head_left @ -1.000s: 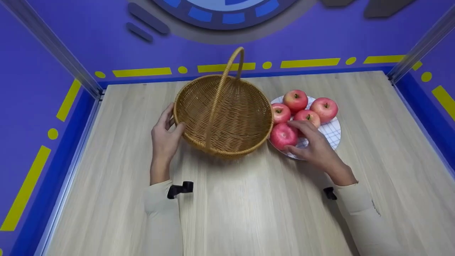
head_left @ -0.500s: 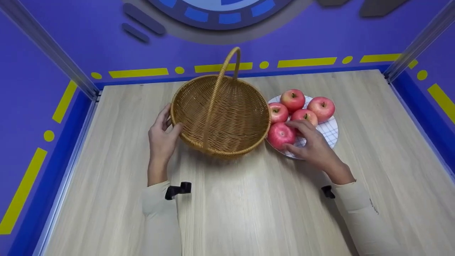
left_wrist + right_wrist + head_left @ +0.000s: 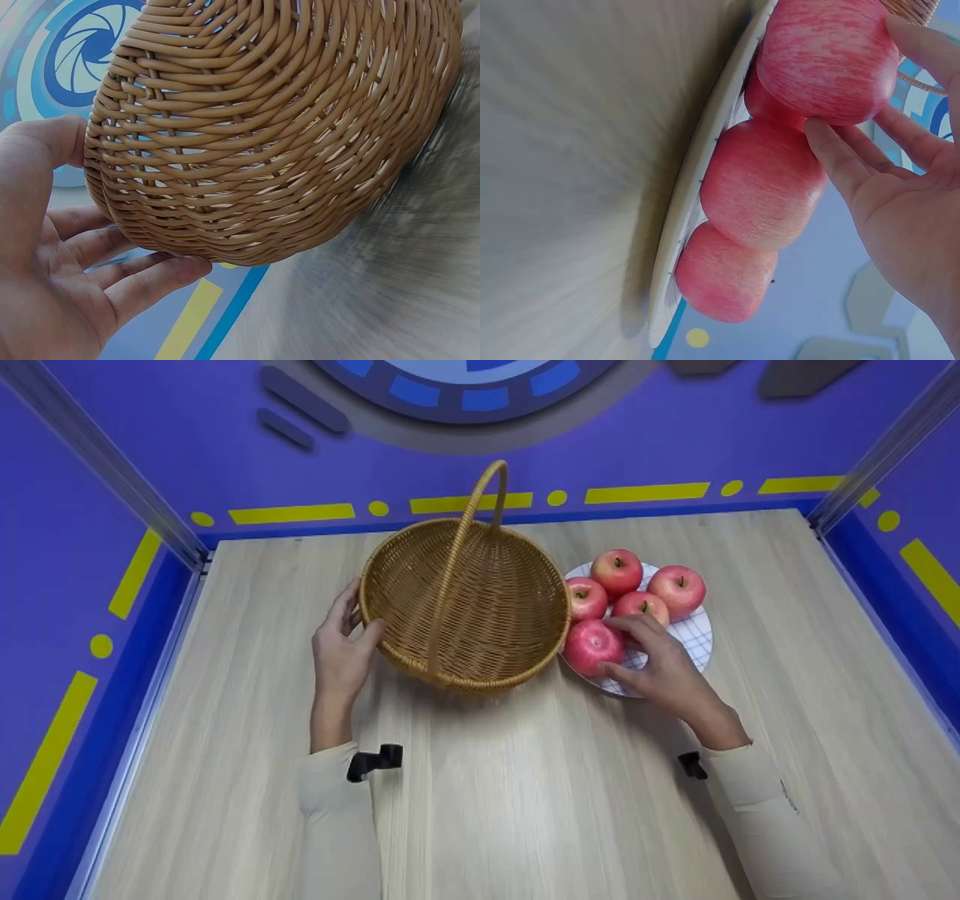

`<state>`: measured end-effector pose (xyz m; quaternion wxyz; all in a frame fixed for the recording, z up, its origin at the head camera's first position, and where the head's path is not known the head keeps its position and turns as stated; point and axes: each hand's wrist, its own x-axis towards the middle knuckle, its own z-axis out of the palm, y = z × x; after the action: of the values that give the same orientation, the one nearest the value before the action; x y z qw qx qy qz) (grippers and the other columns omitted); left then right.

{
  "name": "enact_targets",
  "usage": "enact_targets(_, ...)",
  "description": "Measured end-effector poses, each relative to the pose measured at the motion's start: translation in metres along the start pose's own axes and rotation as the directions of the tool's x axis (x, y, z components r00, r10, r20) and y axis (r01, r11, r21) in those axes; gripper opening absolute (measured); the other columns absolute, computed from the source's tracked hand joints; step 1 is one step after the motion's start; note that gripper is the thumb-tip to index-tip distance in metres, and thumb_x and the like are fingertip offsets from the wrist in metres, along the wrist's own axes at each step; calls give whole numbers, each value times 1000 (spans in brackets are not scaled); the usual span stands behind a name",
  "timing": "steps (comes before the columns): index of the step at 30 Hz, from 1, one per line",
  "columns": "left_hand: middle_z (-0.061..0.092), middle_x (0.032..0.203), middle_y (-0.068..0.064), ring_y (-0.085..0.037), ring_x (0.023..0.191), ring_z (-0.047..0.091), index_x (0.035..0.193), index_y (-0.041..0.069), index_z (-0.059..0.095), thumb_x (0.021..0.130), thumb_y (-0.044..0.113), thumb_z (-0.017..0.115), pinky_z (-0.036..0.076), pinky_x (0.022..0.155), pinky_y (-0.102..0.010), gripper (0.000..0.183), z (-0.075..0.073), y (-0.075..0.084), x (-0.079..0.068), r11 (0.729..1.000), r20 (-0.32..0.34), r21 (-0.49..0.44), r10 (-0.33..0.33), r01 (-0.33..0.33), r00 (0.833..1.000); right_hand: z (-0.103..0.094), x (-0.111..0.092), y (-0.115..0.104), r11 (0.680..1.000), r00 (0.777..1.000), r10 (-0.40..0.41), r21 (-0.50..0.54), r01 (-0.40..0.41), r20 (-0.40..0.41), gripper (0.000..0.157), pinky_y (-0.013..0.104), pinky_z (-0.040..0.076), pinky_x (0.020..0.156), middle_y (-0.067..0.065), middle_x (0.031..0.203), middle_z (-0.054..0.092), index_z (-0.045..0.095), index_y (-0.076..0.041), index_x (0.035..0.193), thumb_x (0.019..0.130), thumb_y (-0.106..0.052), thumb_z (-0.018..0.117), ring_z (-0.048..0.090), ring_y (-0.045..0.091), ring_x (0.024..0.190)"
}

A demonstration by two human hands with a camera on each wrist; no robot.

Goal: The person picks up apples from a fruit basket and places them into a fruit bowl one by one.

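A wicker basket [image 3: 502,619] with a tall arched handle stands mid-table, its inside bare. My left hand [image 3: 341,664] holds its left side, thumb at the rim and fingers against the outer wall. In the left wrist view, the fingertips [image 3: 191,268] touch the weave of the basket [image 3: 247,150]. On the right, my right hand [image 3: 667,671] grips the nearest red apple [image 3: 594,648] between thumb and fingers, at the front left of a plate [image 3: 697,641]. The right wrist view has that apple [image 3: 829,60] at the top, over the other apples.
Several more apples [image 3: 677,591] sit on the white checked plate, right beside the basket's right rim. Blue panels [image 3: 300,472] with yellow marks wall in the wooden table [image 3: 487,795] at the back and both sides.
The head view has shifted slightly, moving everything a little left in the picture. Both hands, the basket and the apples keep the same places relative to each other.
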<state>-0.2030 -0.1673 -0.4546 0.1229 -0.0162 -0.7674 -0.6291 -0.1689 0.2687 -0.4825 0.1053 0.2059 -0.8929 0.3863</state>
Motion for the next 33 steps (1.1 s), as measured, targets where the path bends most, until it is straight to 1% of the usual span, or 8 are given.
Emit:
enact_targets(4,53,157,-11,-26,136,58,159,6,48,95,4,66,56,104,-39,67,0,-1,0,1000,-2,3,2,-2,1000,-1,0,-1,1000,1000,17,-18,-17,3,63,17,45,105,14,136,63,64,0,138,81,1,90,58,29,127)
enact_targets(7,53,157,-12,-28,136,58,159,6,49,95,3,66,57,102,-39,67,-1,-2,1,1000,-3,-10,-1,1,1000,-2,1,-3,999,999,36,-33,-36,3,62,33,50,106,16,137,61,64,2,137,81,1,90,57,31,127)
enact_targets(10,52,158,-12,-30,136,57,159,6,49,95,3,66,57,101,-38,66,-1,-2,1,1000,-1,-22,-7,7,1000,-2,1,-4,998,998,56,-39,-56,1,61,49,51,105,18,137,60,65,4,137,81,2,90,57,33,126)
enact_targets(13,52,158,-12,-30,136,57,159,6,49,96,3,66,57,102,-37,66,-1,-1,1,1000,0,-21,-12,12,1000,-2,1,-5,997,998,68,-35,-68,-4,61,54,52,103,19,136,59,65,4,136,81,2,89,58,34,126)
enact_targets(16,52,158,-12,-29,137,57,159,6,49,96,4,66,56,103,-37,65,0,0,1,1000,0,-25,-15,15,1000,-2,1,-5,997,997,70,-38,-71,-14,60,53,51,104,19,137,59,64,5,136,81,2,90,57,34,126)
enact_targets(22,51,159,-12,-30,136,58,159,6,48,96,4,67,57,101,-35,66,0,-1,1,999,0,-35,-17,17,1000,-2,1,-5,997,998,62,-44,-63,-30,59,45,52,100,19,134,60,65,6,133,79,3,90,59,32,124)
enact_targets(27,51,159,-12,-30,137,57,160,6,47,96,4,66,57,101,-36,67,0,-1,0,999,2,-40,-23,23,1000,-3,0,-5,997,997,64,-48,-66,-36,57,44,51,100,19,132,61,66,6,131,79,3,90,59,33,121)
enact_targets(33,52,158,-10,-29,137,57,160,8,47,95,5,65,56,104,-39,67,0,-2,0,999,0,-29,-24,24,1000,-3,1,-5,996,995,81,-37,-84,-63,49,26,48,95,18,126,64,69,6,127,83,1,89,60,31,115)
